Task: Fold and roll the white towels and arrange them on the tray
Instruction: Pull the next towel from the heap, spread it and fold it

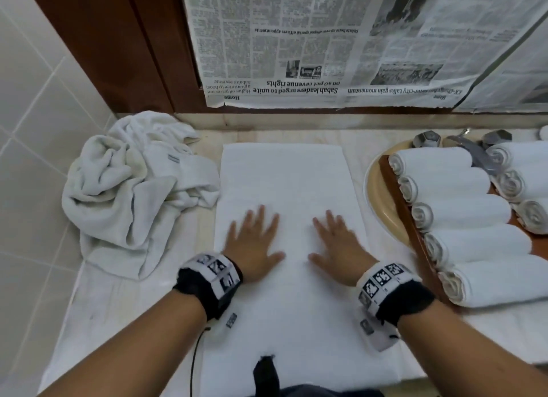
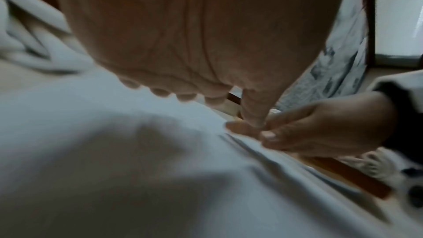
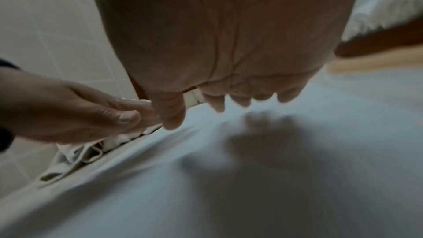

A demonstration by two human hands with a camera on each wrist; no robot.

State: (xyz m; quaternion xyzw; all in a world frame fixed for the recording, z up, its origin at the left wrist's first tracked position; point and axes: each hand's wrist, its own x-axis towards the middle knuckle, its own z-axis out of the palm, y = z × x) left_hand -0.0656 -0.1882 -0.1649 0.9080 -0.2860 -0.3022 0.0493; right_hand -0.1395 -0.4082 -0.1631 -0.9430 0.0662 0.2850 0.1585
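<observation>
A folded white towel [image 1: 284, 206] lies flat as a long rectangle under both hands, its long axis running straight away from the person toward the wall, one short end beyond the fingertips and the other near the person's body. The left hand [image 1: 254, 242] and the right hand [image 1: 336, 245] rest palm-down on it side by side, fingers straight and spread, gripping nothing, thumbs pointing toward each other with a strip of towel between them. Left of the left hand sits a crumpled heap of towels [image 1: 133, 189], its edge touching the flat towel's side. Right of the right hand, a wooden tray [image 1: 415, 233] carries rolled towels [image 1: 462, 212] laid side by side, their spiral ends facing the hands; the tray sits over a cream basin [image 1: 382, 206], with a metal tap [image 1: 474, 150] at the far side. The surface is a pale counter [image 1: 98, 301]; white wall tiles [image 1: 35, 105] stand left of the left hand, and newspaper sheets [image 1: 311, 46] hang upside down on the wall beyond the fingertips, beside dark wood panelling [image 1: 118, 40]. The wrist views, both blurred, show each palm from beneath, just above or on the cloth, with its shadow on the towel, which the head view hides; the left wrist view also catches the tray's edge [image 2: 350, 175] beyond the right hand.
</observation>
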